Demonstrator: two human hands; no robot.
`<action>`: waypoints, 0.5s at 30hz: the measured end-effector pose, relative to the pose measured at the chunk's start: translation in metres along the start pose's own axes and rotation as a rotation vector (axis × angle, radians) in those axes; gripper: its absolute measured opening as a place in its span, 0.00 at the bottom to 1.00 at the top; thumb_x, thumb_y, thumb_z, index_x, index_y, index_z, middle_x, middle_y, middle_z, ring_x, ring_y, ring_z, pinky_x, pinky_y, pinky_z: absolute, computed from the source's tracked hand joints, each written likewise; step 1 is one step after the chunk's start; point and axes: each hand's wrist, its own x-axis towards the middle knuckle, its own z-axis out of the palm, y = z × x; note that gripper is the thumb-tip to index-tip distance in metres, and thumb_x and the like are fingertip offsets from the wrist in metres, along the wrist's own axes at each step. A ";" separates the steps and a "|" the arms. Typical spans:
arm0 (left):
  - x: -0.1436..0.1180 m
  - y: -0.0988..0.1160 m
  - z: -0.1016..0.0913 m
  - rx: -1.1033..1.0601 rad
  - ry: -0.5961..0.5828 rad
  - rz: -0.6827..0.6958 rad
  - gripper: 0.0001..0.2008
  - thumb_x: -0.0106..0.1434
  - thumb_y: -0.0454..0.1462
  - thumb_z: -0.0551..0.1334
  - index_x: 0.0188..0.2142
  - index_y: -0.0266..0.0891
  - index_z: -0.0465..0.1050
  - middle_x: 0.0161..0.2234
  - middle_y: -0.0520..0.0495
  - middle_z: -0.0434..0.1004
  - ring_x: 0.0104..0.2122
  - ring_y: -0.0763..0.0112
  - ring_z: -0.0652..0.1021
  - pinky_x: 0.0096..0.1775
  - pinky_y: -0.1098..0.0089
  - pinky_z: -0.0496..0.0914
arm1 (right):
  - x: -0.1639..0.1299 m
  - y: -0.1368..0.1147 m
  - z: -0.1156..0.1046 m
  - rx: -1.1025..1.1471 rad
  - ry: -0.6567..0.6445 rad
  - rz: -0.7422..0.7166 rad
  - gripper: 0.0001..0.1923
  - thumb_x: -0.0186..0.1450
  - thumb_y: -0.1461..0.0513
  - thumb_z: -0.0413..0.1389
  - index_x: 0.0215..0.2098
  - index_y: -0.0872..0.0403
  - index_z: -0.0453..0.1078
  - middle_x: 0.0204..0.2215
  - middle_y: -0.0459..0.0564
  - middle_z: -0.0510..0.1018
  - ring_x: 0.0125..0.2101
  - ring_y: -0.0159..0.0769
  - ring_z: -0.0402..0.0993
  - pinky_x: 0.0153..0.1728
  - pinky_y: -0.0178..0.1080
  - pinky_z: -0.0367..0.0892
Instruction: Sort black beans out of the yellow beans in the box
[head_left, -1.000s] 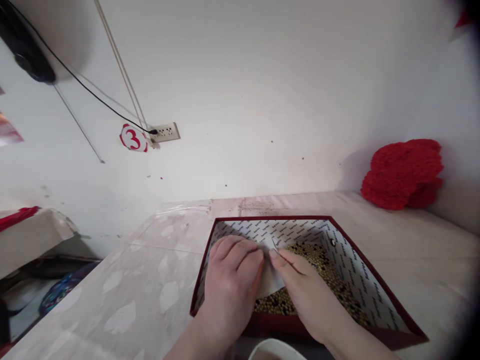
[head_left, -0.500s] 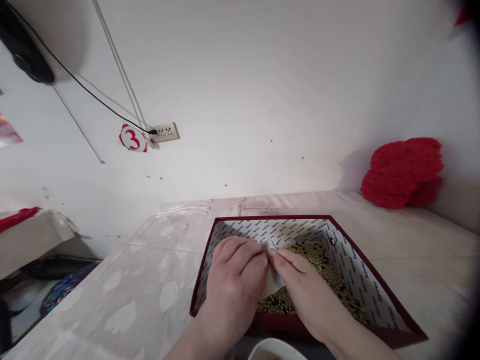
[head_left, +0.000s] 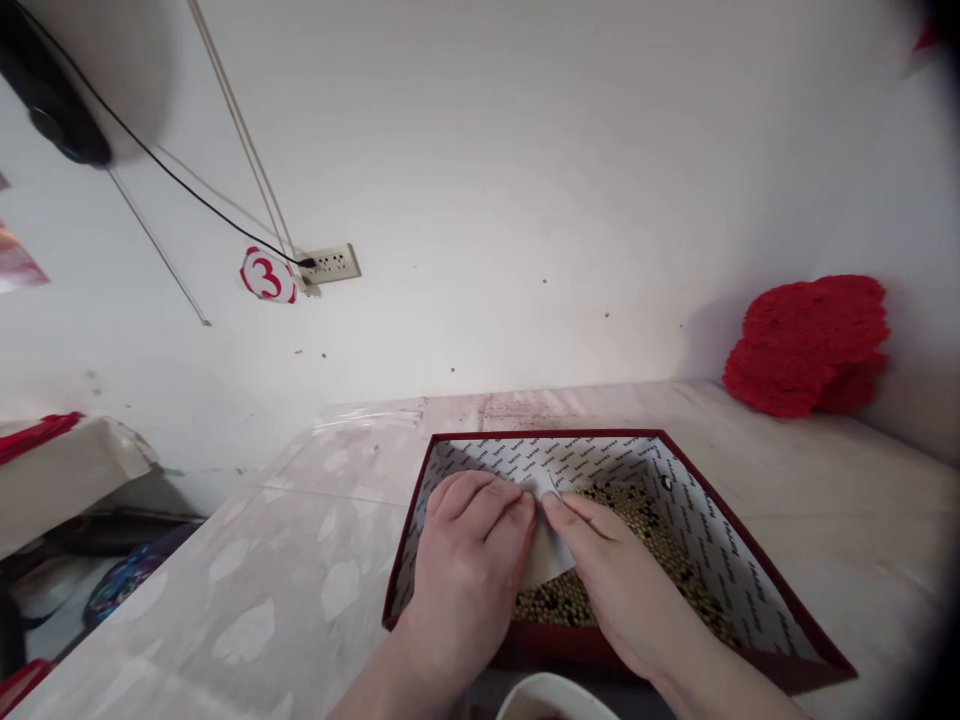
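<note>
My left hand (head_left: pixel 472 560) is closed, its curled fingers gripping a small white piece (head_left: pixel 553 552); whether it is cloth or paper I cannot make out. On the right side of the same piece, my right hand (head_left: pixel 611 570) pinches its upper edge between thumb and forefinger. A thin dark line shows just above that pinch, too fine to name. Both hands are over a dark red box (head_left: pixel 547 435) lined with printed white paper. Inside it lie many small yellowish-green and black beans (head_left: pixel 630 510), partly covered by my hands and the white piece.
A white container (head_left: pixel 525 685) stands at the near edge below the box, only partly in view. The box rests on a table with a pale patterned cover (head_left: pixel 300 560). A red textured bundle (head_left: pixel 810 345) sits at the back right against the wall.
My right hand has shifted slightly right, away from the left, and more of the white piece shows between them. Both hands keep their grip.
</note>
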 end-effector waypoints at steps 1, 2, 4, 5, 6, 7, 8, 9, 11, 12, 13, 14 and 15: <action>0.000 0.000 0.000 -0.001 -0.001 0.000 0.09 0.60 0.30 0.61 0.40 0.38 0.73 0.38 0.48 0.77 0.41 0.65 0.72 0.44 0.61 0.70 | 0.000 0.000 0.000 0.001 -0.001 -0.002 0.16 0.63 0.50 0.51 0.35 0.52 0.71 0.32 0.47 0.75 0.34 0.38 0.66 0.39 0.39 0.61; 0.000 -0.001 0.000 -0.003 0.002 -0.006 0.08 0.60 0.30 0.61 0.40 0.38 0.73 0.38 0.49 0.77 0.41 0.65 0.72 0.44 0.61 0.70 | -0.001 0.000 0.000 -0.005 0.002 0.000 0.16 0.63 0.50 0.51 0.34 0.52 0.71 0.30 0.46 0.74 0.35 0.38 0.66 0.39 0.39 0.61; 0.001 -0.002 -0.001 -0.008 0.011 -0.043 0.07 0.60 0.30 0.60 0.38 0.39 0.73 0.36 0.49 0.77 0.40 0.66 0.73 0.42 0.61 0.70 | -0.002 -0.002 0.000 -0.038 0.003 0.009 0.15 0.62 0.50 0.51 0.31 0.52 0.70 0.27 0.44 0.72 0.34 0.37 0.65 0.38 0.38 0.61; 0.002 -0.002 -0.002 -0.008 0.015 -0.074 0.06 0.61 0.30 0.60 0.36 0.40 0.73 0.35 0.49 0.77 0.38 0.66 0.73 0.41 0.61 0.70 | -0.003 -0.004 0.001 -0.064 -0.002 0.011 0.15 0.63 0.50 0.51 0.29 0.52 0.69 0.26 0.44 0.71 0.34 0.37 0.65 0.37 0.38 0.61; 0.003 -0.003 -0.002 -0.003 0.017 -0.107 0.06 0.61 0.30 0.59 0.35 0.40 0.73 0.34 0.50 0.77 0.37 0.66 0.73 0.40 0.61 0.70 | -0.004 -0.005 0.001 -0.092 -0.010 0.012 0.16 0.63 0.50 0.50 0.28 0.52 0.68 0.25 0.43 0.70 0.33 0.37 0.64 0.36 0.38 0.60; 0.004 -0.003 -0.003 0.006 0.019 -0.138 0.06 0.61 0.30 0.59 0.34 0.40 0.73 0.32 0.50 0.77 0.35 0.67 0.73 0.39 0.61 0.70 | -0.005 -0.007 0.001 -0.119 -0.018 0.012 0.16 0.63 0.50 0.49 0.27 0.52 0.68 0.24 0.43 0.69 0.33 0.37 0.64 0.36 0.38 0.60; 0.004 -0.003 -0.003 0.020 0.024 -0.159 0.06 0.61 0.30 0.59 0.33 0.40 0.73 0.32 0.49 0.77 0.34 0.67 0.73 0.39 0.61 0.70 | -0.005 -0.008 0.001 -0.141 -0.026 0.013 0.17 0.63 0.50 0.49 0.26 0.52 0.67 0.24 0.43 0.69 0.32 0.37 0.64 0.35 0.38 0.60; 0.004 -0.003 -0.003 0.034 0.027 -0.165 0.06 0.61 0.30 0.58 0.33 0.40 0.74 0.31 0.49 0.77 0.34 0.67 0.74 0.39 0.61 0.70 | -0.005 -0.009 0.002 -0.157 -0.029 0.015 0.17 0.63 0.49 0.48 0.26 0.52 0.66 0.24 0.43 0.69 0.32 0.36 0.64 0.35 0.38 0.60; 0.003 -0.003 -0.002 0.057 0.029 -0.136 0.06 0.61 0.30 0.59 0.35 0.40 0.74 0.32 0.49 0.77 0.35 0.66 0.74 0.39 0.60 0.70 | -0.006 -0.008 0.002 -0.159 -0.010 0.023 0.17 0.63 0.49 0.49 0.25 0.52 0.66 0.24 0.42 0.69 0.32 0.37 0.64 0.36 0.37 0.59; 0.003 -0.002 -0.001 0.063 0.025 -0.108 0.06 0.61 0.30 0.59 0.36 0.39 0.74 0.33 0.48 0.77 0.36 0.65 0.74 0.40 0.60 0.70 | -0.005 -0.007 0.001 -0.146 0.005 0.026 0.16 0.63 0.49 0.50 0.26 0.51 0.67 0.25 0.43 0.70 0.33 0.37 0.64 0.36 0.37 0.60; 0.002 -0.001 0.000 0.065 0.016 -0.080 0.07 0.61 0.30 0.59 0.37 0.39 0.73 0.34 0.48 0.77 0.37 0.65 0.73 0.41 0.60 0.70 | -0.005 -0.006 0.001 -0.125 0.020 0.025 0.16 0.62 0.49 0.51 0.28 0.51 0.68 0.26 0.43 0.72 0.33 0.37 0.65 0.37 0.38 0.60; 0.002 0.000 0.000 0.067 0.004 -0.055 0.08 0.61 0.29 0.59 0.39 0.39 0.73 0.35 0.48 0.77 0.38 0.65 0.73 0.41 0.60 0.70 | -0.004 -0.004 0.001 -0.098 0.033 0.023 0.15 0.62 0.49 0.51 0.30 0.52 0.70 0.28 0.44 0.73 0.33 0.37 0.65 0.37 0.38 0.60; 0.002 0.001 0.001 0.069 -0.014 -0.037 0.09 0.61 0.29 0.59 0.40 0.38 0.73 0.36 0.47 0.77 0.39 0.65 0.73 0.42 0.60 0.70 | -0.003 -0.003 0.000 -0.066 0.044 0.023 0.15 0.62 0.49 0.52 0.32 0.52 0.71 0.30 0.45 0.75 0.32 0.37 0.66 0.37 0.39 0.60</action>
